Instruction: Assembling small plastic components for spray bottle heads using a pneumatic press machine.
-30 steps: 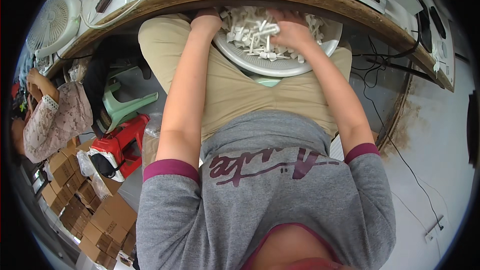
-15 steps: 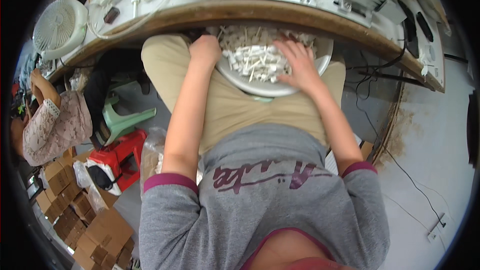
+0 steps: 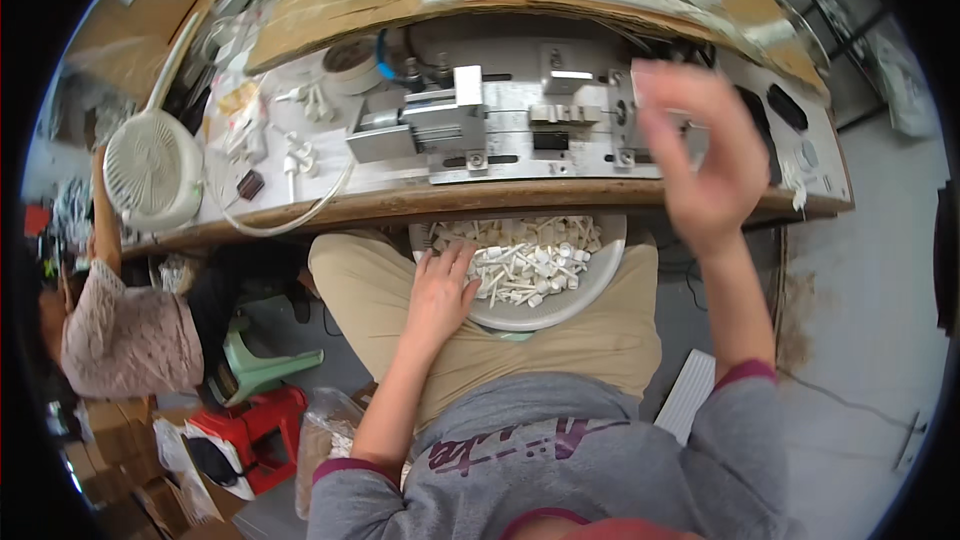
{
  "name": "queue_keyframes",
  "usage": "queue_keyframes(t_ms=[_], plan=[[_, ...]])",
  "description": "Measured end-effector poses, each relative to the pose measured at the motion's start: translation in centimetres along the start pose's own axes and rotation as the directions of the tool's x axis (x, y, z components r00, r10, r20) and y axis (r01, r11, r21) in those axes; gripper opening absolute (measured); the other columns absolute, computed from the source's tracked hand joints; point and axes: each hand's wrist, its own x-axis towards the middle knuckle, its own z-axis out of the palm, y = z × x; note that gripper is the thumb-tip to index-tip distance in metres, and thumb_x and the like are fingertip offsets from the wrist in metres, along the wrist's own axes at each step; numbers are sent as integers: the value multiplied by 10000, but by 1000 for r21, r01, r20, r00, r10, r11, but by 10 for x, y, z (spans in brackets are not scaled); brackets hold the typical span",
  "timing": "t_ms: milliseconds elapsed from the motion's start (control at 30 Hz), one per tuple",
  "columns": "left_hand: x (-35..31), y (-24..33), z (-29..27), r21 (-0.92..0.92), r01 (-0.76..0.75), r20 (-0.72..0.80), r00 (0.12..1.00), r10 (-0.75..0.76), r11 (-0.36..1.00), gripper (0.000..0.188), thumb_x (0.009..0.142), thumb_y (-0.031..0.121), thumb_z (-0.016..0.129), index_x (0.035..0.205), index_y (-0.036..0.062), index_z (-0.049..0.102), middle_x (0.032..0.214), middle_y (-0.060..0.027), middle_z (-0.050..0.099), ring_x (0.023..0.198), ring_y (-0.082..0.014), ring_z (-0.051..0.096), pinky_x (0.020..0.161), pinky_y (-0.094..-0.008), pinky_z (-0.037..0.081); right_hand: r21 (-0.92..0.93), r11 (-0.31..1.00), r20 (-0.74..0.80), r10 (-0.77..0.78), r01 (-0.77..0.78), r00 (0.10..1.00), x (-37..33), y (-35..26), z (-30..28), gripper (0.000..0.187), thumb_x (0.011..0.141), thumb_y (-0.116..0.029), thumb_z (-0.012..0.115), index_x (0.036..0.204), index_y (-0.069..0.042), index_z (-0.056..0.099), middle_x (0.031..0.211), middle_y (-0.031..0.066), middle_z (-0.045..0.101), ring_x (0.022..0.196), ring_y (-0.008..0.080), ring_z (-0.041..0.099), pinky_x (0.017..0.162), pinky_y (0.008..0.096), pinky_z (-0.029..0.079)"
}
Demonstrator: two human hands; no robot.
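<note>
– Left hand (image 3: 445,280) has shifted since the earlier frame, from alongside the basin's (image 3: 608,270) left rim to its near-left side; right hand (image 3: 715,165) has left the basin and risen over the counter (image 3: 480,196). Condition of the left grip?

– Fingers spread and relaxed, at the left edge of the white pieces (image 3: 535,270). Nothing seen clasped.

– Location of the pieces?

– Heaped loose in the basin, which sits on the lap below the counter's edge. Each visible one shows a slim stem, many with a wider, rounded head.

– Expected handling?

– Judged light, stiff and smooth, probably plastic. A single piece should tolerate a firm pinch, though it may slip or roll. The thin stem is likely the weaker part. Recommended hold: the wider head, on a piece lying uppermost, since crossed stems could snag.

– Further right?

– Metal fixture (image 3: 510,140) on the counter, then the right hand, raised near its right end. Fingers curved, thumb apart, heavily blurred; whether that grip carries a piece, I cannot tell.
</note>
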Motion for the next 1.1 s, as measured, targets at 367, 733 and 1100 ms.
queue_keyframes(t_ms=[367,733,1100], plan=[[-2,20,-12,-187,-96,8,995,99,978,488,870,72,708,1347,90,603,1083,-129,680,920,-308,647,833,-409,515,-527,545,-474,448,-652,758,-112,178,-154,638,791,-374,820,1294,-58,587,1171,130,681,959,253,653,913,387,485],[85,70,-92,-109,-512,-368,817,444,852,421,794,-48,741,1202,45,698,969,-102,726,777,-249,666,675,-345,518,-706,170,-286,820,-688,496,-111,216,-168,1035,541,-574,875,1337,2,551,1106,212,713,1056,354,677,935,435,490],[277,76,-204,82,-475,-685,612,395,876,237,946,115,644,1157,139,748,1059,-86,756,900,-227,695,842,-328,519,-664,347,-316,672,-662,670,-141,199,-170,1021,613,-585,875,1384,-24,511,1224,211,669,1119,368,642,968,473,467]])
